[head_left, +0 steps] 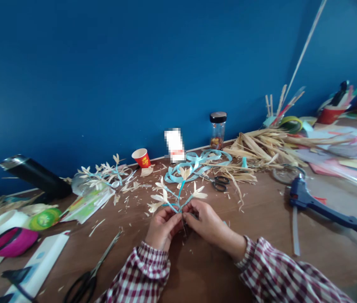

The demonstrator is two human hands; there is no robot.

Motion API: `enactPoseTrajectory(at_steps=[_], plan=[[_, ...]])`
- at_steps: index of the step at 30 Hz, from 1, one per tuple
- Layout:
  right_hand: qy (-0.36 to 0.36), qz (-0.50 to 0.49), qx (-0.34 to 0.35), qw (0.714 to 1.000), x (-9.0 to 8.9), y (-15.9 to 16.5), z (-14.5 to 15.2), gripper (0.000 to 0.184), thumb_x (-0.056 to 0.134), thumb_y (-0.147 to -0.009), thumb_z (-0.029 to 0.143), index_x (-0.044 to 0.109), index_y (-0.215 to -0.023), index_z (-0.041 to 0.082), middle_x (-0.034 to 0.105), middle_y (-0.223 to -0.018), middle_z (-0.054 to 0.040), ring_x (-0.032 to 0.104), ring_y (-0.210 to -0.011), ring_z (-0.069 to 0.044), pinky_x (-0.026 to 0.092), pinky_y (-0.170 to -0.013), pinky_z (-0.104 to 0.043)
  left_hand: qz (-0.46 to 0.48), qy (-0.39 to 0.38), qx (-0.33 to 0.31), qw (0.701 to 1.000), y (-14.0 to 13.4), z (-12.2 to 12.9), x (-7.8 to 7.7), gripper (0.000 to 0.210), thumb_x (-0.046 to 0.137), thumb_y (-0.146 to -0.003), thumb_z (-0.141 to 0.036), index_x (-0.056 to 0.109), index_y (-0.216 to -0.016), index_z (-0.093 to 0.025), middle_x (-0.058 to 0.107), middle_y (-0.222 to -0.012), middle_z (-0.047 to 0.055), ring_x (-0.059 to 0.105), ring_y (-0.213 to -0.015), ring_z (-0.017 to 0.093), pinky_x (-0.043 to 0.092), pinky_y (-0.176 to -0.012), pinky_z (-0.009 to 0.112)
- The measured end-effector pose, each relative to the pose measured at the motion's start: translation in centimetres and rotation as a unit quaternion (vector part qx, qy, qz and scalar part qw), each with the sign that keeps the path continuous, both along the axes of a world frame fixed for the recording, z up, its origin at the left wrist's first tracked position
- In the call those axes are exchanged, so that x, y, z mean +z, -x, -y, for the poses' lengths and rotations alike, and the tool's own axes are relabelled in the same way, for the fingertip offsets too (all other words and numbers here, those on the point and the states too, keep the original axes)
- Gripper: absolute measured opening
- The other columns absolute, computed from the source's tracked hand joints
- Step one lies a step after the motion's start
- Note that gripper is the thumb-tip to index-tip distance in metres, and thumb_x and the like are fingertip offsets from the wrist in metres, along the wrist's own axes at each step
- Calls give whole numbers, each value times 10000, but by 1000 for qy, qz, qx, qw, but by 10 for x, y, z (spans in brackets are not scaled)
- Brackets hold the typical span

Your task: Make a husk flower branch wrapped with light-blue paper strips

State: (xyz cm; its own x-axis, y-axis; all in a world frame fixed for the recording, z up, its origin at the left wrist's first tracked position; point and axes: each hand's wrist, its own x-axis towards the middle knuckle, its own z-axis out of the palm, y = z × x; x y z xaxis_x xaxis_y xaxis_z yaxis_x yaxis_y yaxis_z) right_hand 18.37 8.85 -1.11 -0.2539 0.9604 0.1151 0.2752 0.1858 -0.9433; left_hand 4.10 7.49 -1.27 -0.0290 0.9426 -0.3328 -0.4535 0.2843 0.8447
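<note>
Left hand (165, 227): pinches flower spray (182, 188) near its base
Right hand (206, 222): pinches it there too
Flower spray: between the hands, pointing toward twelve o'clock
Glue gun (320, 207): hands' three o'clock

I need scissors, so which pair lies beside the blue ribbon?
The scissors beyond the right hand, blades toward the ribbon; the other scissors lie left of the left hand, away from the ribbon.

The petals (185, 173) look dry and papery to me, and the husks (257, 145) are rougher. The scissors (94, 270) at lower left have metal blades. The glue gun (318, 207) seems of smooth plastic, the sleeves (143, 273) of matt cloth; the brown table (210, 269) shines weakly, like varnished wood.
</note>
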Motion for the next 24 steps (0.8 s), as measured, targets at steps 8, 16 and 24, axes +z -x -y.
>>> enactPoseTrajectory(at_steps=[8,16,24], plan=[[12,-8,26,1000,0,-1,-1,85,535,-769,162,607,-813,151,639,-704,-22,570,-645,-136,427,-589,-223,-6,27,-9,1000,4,-2,-1,322,845,-517,-183,638,-758,-127,695,-703,24,627,-553,94,524,-497,158],[-18,-21,31,999,3,-3,-1,100,513,-786,143,608,-812,160,631,-714,-2,547,-652,-129,408,-596,-215,-5,31,-10,999,6,-2,4,312,786,-610,-121,650,-891,-132,710,-801,46,640,-598,100,527,-480,147],[-48,13,5,999,3,-4,-2,115,515,-797,171,609,-857,142,649,-748,-26,553,-648,-134,411,-589,-224,-3,38,-22,999,8,-2,3,315,777,-617,-91,677,-912,-134,698,-770,22,610,-549,70,528,-483,138]])
